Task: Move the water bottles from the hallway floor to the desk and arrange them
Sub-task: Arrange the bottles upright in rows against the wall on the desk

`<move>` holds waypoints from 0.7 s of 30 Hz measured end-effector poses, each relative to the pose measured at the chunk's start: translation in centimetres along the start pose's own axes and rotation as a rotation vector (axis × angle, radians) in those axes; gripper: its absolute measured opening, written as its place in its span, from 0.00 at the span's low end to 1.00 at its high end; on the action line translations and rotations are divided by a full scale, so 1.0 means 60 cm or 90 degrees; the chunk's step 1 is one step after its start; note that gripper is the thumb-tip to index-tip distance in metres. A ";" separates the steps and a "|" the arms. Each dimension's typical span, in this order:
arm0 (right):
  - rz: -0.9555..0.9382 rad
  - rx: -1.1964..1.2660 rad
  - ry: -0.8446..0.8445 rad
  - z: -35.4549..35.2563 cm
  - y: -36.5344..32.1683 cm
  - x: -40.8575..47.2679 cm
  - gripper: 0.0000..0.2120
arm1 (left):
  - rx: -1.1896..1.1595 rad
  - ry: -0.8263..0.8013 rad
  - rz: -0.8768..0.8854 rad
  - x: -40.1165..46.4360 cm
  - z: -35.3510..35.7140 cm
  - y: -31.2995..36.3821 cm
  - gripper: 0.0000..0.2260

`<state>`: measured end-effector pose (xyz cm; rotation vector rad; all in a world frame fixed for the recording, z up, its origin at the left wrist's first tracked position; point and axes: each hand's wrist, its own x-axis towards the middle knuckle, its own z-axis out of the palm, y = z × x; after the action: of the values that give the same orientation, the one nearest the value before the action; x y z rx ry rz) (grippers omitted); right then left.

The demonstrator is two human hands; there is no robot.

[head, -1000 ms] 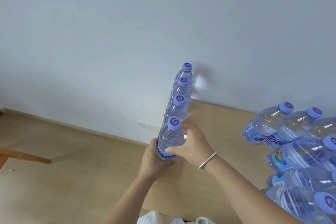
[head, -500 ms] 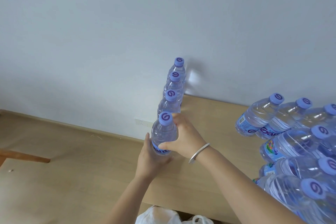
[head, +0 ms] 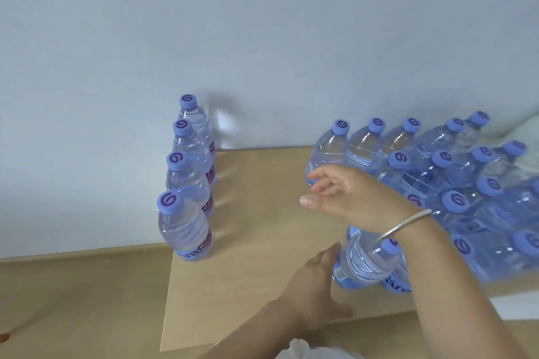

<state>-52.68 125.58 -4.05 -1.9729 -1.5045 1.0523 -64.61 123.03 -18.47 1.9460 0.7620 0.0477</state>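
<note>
Head view: I have let go of the fourth bottle (head: 184, 227), completing the row (head: 189, 172); both hands, left (head: 313, 291) and right (head: 350, 198), fingers released, reach the bench's (head: 262, 256) remaining cluster (head: 452, 183) beside them.

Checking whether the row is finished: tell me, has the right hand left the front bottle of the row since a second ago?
Yes. The right hand has let go of the front bottle and moved right across the desk, and is now open beside the bottle cluster.
</note>
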 end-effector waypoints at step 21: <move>-0.058 0.323 -0.029 0.022 0.107 -0.048 0.24 | -0.285 -0.016 0.026 0.004 -0.113 0.021 0.25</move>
<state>-50.15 120.74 -8.70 -1.5232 -1.1851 1.2941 -66.16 128.17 -14.13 1.5318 0.6316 0.2008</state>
